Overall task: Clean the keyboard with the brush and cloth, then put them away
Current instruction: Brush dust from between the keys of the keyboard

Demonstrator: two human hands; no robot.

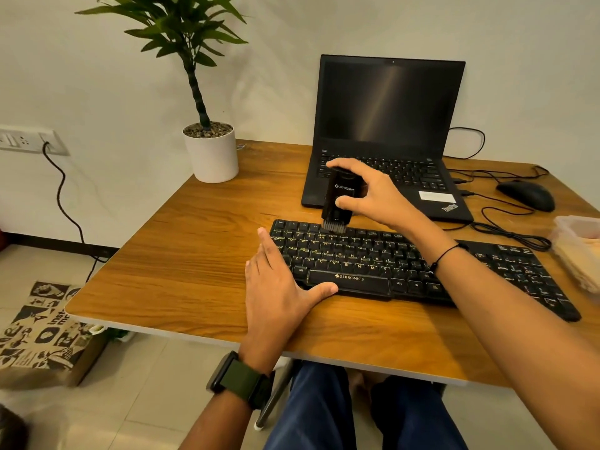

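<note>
Left hand (279,287) flat, fingers straight, against keyboard (406,264) left end | right hand (367,193) grip curled round brush (339,198), bristles touching top key row

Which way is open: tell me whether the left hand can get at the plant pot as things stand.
Probably yes. The left hand lies flat by the keyboard, holding nothing, and only bare table shows between it and the plant pot.

container (581,251): cut by right edge (contents unclear) | keyboard (357,258): partly under forearm
</note>
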